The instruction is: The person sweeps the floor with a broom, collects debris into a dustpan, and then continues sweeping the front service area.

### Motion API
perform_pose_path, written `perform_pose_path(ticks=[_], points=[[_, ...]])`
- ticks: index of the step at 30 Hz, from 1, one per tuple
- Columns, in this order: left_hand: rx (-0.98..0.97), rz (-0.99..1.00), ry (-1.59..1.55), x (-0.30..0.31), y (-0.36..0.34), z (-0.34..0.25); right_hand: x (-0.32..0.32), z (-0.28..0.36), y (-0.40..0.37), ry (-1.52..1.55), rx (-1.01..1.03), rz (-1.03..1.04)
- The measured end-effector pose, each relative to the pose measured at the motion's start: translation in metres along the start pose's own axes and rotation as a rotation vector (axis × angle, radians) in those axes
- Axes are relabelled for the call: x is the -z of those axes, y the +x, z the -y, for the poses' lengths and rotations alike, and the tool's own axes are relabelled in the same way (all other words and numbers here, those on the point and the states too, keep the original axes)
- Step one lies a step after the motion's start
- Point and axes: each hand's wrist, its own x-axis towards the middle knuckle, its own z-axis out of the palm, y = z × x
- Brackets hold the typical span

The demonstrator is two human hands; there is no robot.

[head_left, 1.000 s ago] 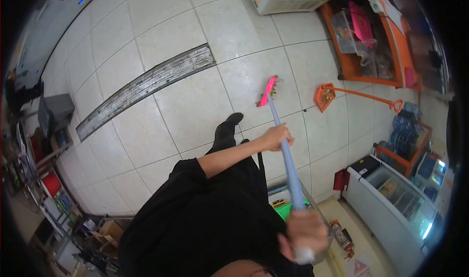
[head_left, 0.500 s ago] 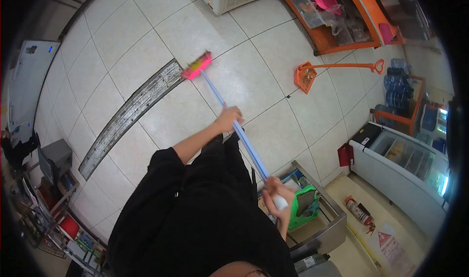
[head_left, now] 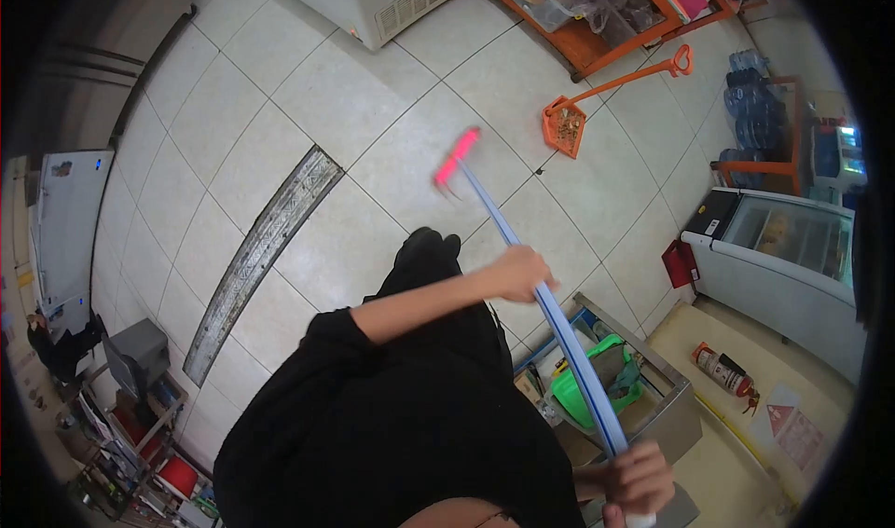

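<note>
A broom with a pink head (head_left: 457, 158) and a long pale blue handle (head_left: 583, 365) slants across the view. My left hand (head_left: 522, 273) is closed around the middle of the handle, in front of my body. Near its upper end, at the lower right, my right hand (head_left: 641, 481) wraps round the handle. The broom head is at the tiled floor, slightly blurred. To its right lies an orange dustpan (head_left: 565, 129) with brown debris in it and a long handle pointing up and right.
A metal strip (head_left: 261, 258) runs across the tiles on the left. A white appliance (head_left: 373, 6) and an orange shelf (head_left: 606, 53) stand ahead. On the right are a glass-topped freezer (head_left: 783, 239), a fire extinguisher (head_left: 725, 370) and a metal cart with a green basket (head_left: 580, 399).
The broom head has swept right, off the metal strip's end and closer to the dustpan. Both hands have moved right with the handle, and the view has shifted.
</note>
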Motion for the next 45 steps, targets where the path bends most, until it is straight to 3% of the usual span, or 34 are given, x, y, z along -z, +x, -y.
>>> perform_pose_path(ticks=[3, 4, 5, 6, 7, 9, 11, 13, 14, 15, 16, 17, 18, 20, 22, 24, 25, 27, 29, 30, 31, 32, 34, 36, 38, 40, 41, 42, 43, 45], points=[[0.124, -0.092, 0.103, 0.042, -0.009, 0.083, 0.017, -0.068, -0.003, -0.055, -0.225, 0.057], [0.199, -0.015, 0.088, 0.054, -0.013, 0.124, -0.009, -0.092, -0.011, -0.154, -0.399, -0.273], [0.182, -0.055, 0.224, 0.059, -0.024, 0.172, -0.004, -0.127, -0.022, -0.367, -0.502, -0.087], [0.276, 0.022, 0.232, 0.073, -0.032, 0.213, -0.012, -0.159, -0.012, -0.214, -0.716, -0.078], [0.314, -0.059, 0.412, 0.077, -0.049, 0.25, -0.02, -0.211, -0.009, -0.166, -0.465, 0.03], [0.345, -0.132, 0.59, 0.082, -0.069, 0.301, -0.053, -0.279, -0.008, -0.022, -0.576, -0.026], [0.585, 0.01, 0.47, 0.09, -0.072, 0.324, -0.061, -0.297, 0.031, -0.057, -0.523, 0.01], [0.377, 0.139, 0.191, 0.086, -0.047, 0.312, -0.052, -0.279, 0.061, -0.157, -0.562, -0.043], [0.205, -0.052, -0.089, 0.062, -0.03, 0.306, -0.035, -0.257, 0.071, -0.208, -0.614, -0.109], [0.069, -0.113, -0.135, 0.055, -0.004, 0.278, -0.019, -0.235, 0.084, -0.279, -0.578, -0.169], [0.079, 0.08, -0.281, 0.041, 0.021, 0.257, -0.009, -0.214, 0.098, -0.352, -0.544, -0.229], [0.202, 0.195, -0.076, 0.06, 0.045, 0.206, -0.01, -0.199, 0.113, -0.245, -0.49, -0.303], [0.191, 0.212, -0.13, 0.056, 0.062, 0.183, -0.011, -0.19, 0.124, -0.143, -0.431, -0.377], [0.059, 0.226, -0.236, 0.041, 0.084, 0.163, -0.01, -0.184, 0.134, -0.144, -0.338, -0.219], [-0.009, 0.2, -0.231, 0.056, 0.096, 0.141, -0.004, -0.156, 0.15, -0.268, -0.371, -0.154], [-0.085, 0.176, -0.228, 0.083, 0.111, 0.122, 0.001, -0.129, 0.148, -0.201, -0.136, -0.26], [-0.097, 0.197, -0.17, 0.099, 0.116, 0.119, 0.004, -0.13, 0.158, -0.212, -0.142, -0.265], [-0.108, 0.167, -0.096, 0.121, 0.12, 0.138, 0.01, -0.138, 0.176, -0.144, -0.059, -0.376], [0.055, 0.117, -0.034, 0.147, 0.127, 0.181, 0.039, -0.17, 0.143, -0.002, -0.277, -0.302], [0.018, 0.036, 0.018, 0.145, 0.126, 0.222, 0.027, -0.193, 0.14, -0.219, -0.444, -0.467], [0.021, 0.052, 0.092, 0.147, 0.123, 0.263, 0.022, -0.205, 0.117, -0.203, -0.929, -0.606], [0.125, 0.205, 0.255, 0.147, 0.118, 0.305, 0.034, -0.252, 0.11, -0.269, -0.694, -0.203], [0.198, 0.178, 0.257, 0.143, 0.099, 0.363, 0.019, -0.315, 0.091, -0.085, -0.675, -0.217], [0.184, 0.145, 0.358, 0.114, 0.093, 0.388, 0.022, -0.334, 0.09, -0.051, -0.683, -0.212], [0.168, 0.119, 0.067, 0.079, 0.097, 0.387, 0.037, -0.324, 0.095, -0.099, -0.723, -0.175], [0.098, 0.203, -0.21, 0.038, 0.128, 0.333, 0.069, -0.272, 0.092, -0.258, -0.73, -0.258], [-0.069, 0.249, -0.13, 0.026, 0.145, 0.293, 0.077, -0.248, 0.091, -0.322, -0.665, -0.41], [-0.004, 0.295, -0.224, 0.024, 0.163, 0.245, 0.08, -0.219, 0.097, -0.277, -0.672, -0.506], [-0.128, 0.225, -0.342, 0.001, 0.176, 0.215, 0.086, -0.195, 0.107, -0.231, -0.674, -0.6], [-0.08, 0.307, -0.327, -0.017, 0.202, 0.152, 0.104, -0.175, 0.118, -0.219, -0.514, -0.459]])
